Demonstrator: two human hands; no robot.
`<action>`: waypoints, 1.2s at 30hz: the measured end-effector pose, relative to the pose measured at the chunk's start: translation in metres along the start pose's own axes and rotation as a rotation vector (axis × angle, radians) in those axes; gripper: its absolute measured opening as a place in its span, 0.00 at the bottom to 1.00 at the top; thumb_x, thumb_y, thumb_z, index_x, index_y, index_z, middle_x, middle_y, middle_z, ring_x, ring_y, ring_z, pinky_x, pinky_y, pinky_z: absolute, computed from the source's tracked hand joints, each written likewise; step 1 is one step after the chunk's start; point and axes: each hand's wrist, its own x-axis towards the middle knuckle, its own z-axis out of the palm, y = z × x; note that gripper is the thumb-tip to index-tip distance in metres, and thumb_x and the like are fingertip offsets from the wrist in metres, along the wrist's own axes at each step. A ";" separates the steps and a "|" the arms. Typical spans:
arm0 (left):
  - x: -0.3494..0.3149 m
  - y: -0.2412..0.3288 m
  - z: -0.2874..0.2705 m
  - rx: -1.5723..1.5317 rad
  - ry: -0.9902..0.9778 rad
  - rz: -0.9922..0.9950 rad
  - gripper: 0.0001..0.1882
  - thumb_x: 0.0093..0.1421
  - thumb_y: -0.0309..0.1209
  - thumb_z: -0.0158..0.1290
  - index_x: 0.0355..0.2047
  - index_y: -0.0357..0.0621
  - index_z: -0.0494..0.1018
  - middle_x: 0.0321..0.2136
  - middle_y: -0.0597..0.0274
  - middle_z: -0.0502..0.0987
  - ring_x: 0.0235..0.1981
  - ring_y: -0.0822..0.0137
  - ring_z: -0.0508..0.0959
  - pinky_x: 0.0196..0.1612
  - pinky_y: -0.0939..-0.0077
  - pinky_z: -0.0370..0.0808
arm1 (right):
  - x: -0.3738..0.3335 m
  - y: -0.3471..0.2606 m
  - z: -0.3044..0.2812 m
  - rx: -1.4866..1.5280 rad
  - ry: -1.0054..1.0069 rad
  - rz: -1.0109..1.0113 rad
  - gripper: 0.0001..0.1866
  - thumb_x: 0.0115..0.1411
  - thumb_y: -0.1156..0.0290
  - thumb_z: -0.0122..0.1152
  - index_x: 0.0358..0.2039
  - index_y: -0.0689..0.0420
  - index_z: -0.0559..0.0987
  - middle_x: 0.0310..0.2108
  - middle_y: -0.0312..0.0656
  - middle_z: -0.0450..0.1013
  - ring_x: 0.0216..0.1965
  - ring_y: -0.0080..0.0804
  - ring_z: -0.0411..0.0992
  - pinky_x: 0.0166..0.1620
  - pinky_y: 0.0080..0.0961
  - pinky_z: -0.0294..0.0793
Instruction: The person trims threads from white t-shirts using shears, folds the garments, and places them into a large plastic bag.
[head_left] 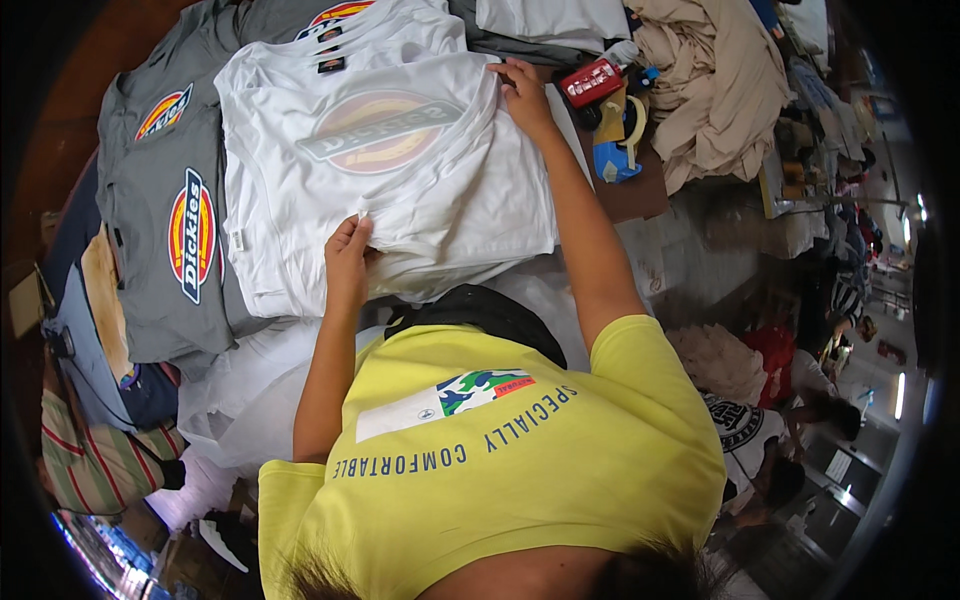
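A white T-shirt (270, 140) with a printed oval emblem lies on a stack of white T-shirts on the work surface. The emblem looks faded through a layer of white cloth. My left hand (348, 258) is closed at the shirt's near side, thumb and fingers pinching a bit of the cloth. At the far right edge of the same shirt, my right hand (524, 98) has its bent fingertips closed on the fabric. Between both hands the cloth runs in loose folds.
Grey T-shirts (150, 255) with coloured emblems lie to the left. Right of the stack are a red can-shaped object (591, 83) and a blue tape dispenser (614, 160). Beige cloth (700, 80) is heaped beyond them. Clear plastic (235, 385) lies at the near left; people sit at the right.
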 end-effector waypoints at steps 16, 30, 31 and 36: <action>0.006 0.002 -0.003 -0.047 0.100 -0.140 0.14 0.63 0.38 0.43 0.40 0.42 0.71 0.29 0.71 0.75 0.28 0.80 0.72 0.35 0.83 0.69 | 0.037 0.050 0.013 0.425 -0.257 0.304 0.10 0.57 0.72 0.55 0.40 0.58 0.74 0.41 0.38 0.70 0.39 0.26 0.67 0.48 0.20 0.64; -0.001 -0.003 -0.005 0.176 0.073 -0.011 0.15 0.63 0.35 0.42 0.42 0.38 0.70 0.37 0.66 0.75 0.35 0.74 0.73 0.40 0.80 0.69 | 0.038 0.032 -0.010 0.748 -0.217 0.581 0.06 0.57 0.76 0.52 0.35 0.56 0.74 0.32 0.30 0.71 0.31 0.16 0.66 0.37 0.14 0.62; -0.010 -0.009 -0.001 0.419 0.039 0.159 0.14 0.63 0.34 0.42 0.41 0.37 0.70 0.38 0.64 0.75 0.36 0.72 0.73 0.41 0.79 0.69 | 0.035 0.037 -0.014 0.824 -0.207 0.534 0.07 0.55 0.78 0.52 0.34 0.56 0.74 0.32 0.32 0.71 0.31 0.17 0.66 0.36 0.14 0.63; -0.031 0.014 0.032 0.861 -0.820 0.525 0.14 0.49 0.22 0.55 0.38 0.39 0.72 0.43 0.53 0.72 0.44 0.55 0.71 0.50 0.67 0.66 | 0.030 0.067 -0.035 0.754 -0.263 0.565 0.08 0.52 0.82 0.50 0.34 0.61 0.73 0.32 0.38 0.72 0.31 0.21 0.68 0.35 0.14 0.65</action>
